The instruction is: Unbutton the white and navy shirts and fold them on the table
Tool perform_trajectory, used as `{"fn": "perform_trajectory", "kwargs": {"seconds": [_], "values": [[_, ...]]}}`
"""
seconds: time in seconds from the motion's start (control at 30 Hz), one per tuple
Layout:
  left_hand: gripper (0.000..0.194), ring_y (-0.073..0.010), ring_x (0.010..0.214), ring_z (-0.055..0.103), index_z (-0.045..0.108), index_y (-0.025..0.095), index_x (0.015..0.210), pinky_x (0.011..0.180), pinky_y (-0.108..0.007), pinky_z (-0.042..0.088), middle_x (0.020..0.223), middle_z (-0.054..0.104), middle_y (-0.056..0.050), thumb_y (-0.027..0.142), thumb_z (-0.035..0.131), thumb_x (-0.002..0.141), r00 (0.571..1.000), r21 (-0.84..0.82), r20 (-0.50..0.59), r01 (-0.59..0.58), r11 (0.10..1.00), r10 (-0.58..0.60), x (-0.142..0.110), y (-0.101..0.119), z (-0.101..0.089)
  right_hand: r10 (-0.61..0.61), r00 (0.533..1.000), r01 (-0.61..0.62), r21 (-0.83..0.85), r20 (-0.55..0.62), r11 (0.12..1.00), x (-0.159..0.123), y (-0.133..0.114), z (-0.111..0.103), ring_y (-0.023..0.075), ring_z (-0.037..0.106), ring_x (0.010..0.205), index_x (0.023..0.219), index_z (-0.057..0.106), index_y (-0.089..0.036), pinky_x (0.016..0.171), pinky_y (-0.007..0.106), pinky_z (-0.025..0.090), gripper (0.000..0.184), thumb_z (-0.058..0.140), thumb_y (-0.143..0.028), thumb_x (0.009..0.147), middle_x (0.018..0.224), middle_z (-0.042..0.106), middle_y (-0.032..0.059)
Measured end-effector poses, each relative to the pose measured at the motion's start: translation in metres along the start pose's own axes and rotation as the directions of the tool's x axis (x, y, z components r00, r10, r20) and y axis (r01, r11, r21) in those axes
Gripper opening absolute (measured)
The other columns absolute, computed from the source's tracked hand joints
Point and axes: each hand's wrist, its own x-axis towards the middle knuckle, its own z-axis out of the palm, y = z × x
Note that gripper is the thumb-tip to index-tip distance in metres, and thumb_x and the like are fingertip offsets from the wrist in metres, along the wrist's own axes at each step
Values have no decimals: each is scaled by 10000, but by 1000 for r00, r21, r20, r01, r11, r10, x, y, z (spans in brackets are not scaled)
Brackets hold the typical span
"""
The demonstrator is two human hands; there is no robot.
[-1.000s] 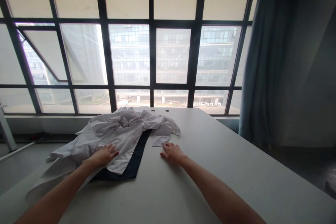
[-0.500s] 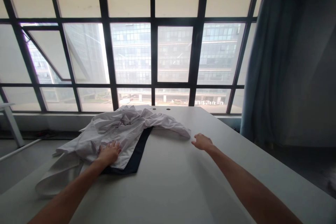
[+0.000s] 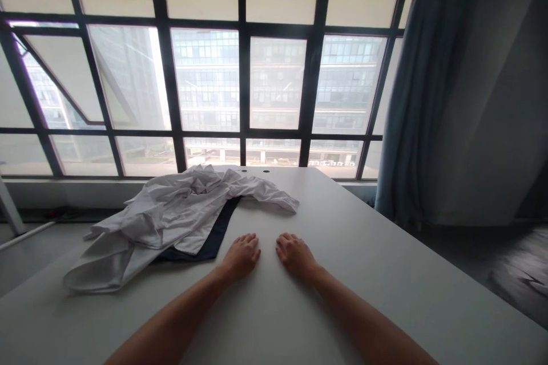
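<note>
Both hands rest on the white table, a short gap apart. My left hand (image 3: 242, 255) lies palm down with its fingers stretched forward, holding nothing. It is just right of a dark navy cloth (image 3: 218, 235), apart from it. My right hand (image 3: 295, 254) also lies palm down, its fingers slightly curled on the tabletop and nothing in them. To the left, a crumpled white shirt (image 3: 171, 211) is spread loosely over the navy cloth, covering most of it. One sleeve reaches right, and another part of the shirt bends toward the near left.
The white table (image 3: 363, 274) runs from me toward a wide window (image 3: 205, 80) with dark frames. A blue-grey curtain (image 3: 411, 125) hangs at the right. On the floor at far right is a blurred pale, crumpled thing (image 3: 526, 262).
My left hand has left the shirt and come right onto the table. My right hand has moved left and toward me, flattening onto the table. The view has shifted slightly.
</note>
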Motion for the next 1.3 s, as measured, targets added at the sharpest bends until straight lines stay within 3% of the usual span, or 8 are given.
{"fn": "perform_trajectory", "kwargs": {"seconds": [0.57, 0.7, 0.83, 0.93, 1.03, 1.17, 1.3], "values": [[456, -258, 1405, 382, 536, 149, 1377, 1179, -438, 281, 1487, 465, -131, 294, 460, 951, 999, -42, -44, -20, 999, 18, 1, -11, 14, -85, 996, 91, 156, -41, 984, 1, 24, 6, 244, 580, 1143, 1085, 717, -208, 996, 349, 411, 272, 546, -297, 893, 1235, 665, 89], [440, -255, 1406, 384, 558, 154, 1358, 1178, -423, 283, 1485, 466, -132, 306, 473, 954, 999, -63, -41, -27, 998, 25, -3, -10, 9, -128, 989, 143, 230, -79, 962, -4, 26, -1, 222, 638, 1016, 947, 746, -199, 936, 322, 453, 195, 579, -232, 853, 1077, 727, 78], [297, -226, 1234, 566, 689, 187, 1155, 1074, -337, 408, 1311, 634, -88, 291, 528, 928, 997, -97, -64, -55, 994, 49, -8, -24, -12, -119, 991, 131, 243, -64, 961, -8, 29, -14, 190, 664, 799, 830, 749, -199, 771, 289, 472, 209, 560, -275, 874, 874, 756, 61], [266, -240, 1101, 622, 705, 153, 1074, 1008, -357, 428, 1172, 692, -103, 262, 502, 942, 973, -30, -217, 75, 997, -80, -15, -54, -36, -123, 992, 126, 256, -27, 958, -11, 35, -22, 176, 663, 758, 820, 750, -198, 727, 270, 461, 231, 551, -300, 878, 853, 760, 55], [317, -287, 1175, 557, 645, 115, 1190, 1021, -406, 381, 1213, 657, -150, 256, 502, 945, 883, 40, -371, 323, 945, -286, -26, -95, -56, -123, 992, 120, 277, -7, 953, -11, 40, -25, 175, 663, 760, 842, 753, -194, 714, 264, 459, 223, 554, -293, 868, 867, 761, 59], [424, -324, 1200, 516, 604, 113, 1254, 965, -396, 385, 1259, 623, -180, 351, 591, 903, 784, 56, -335, 571, 819, -523, -43, -140, -68, -127, 992, 120, 297, 5, 947, -11, 42, -24, 177, 661, 768, 850, 751, -190, 724, 269, 458, 209, 564, -283, 855, 870, 756, 62], [336, -309, 1078, 586, 698, 145, 1124, 873, -379, 408, 1179, 665, -170, 373, 573, 911, 744, 60, -267, 647, 760, -612, -49, -153, -71, -130, 991, 120, 307, 12, 944, -10, 40, -23, 176, 652, 766, 843, 747, -181, 735, 271, 463, 199, 571, -274, 843, 875, 746, 68]]}}
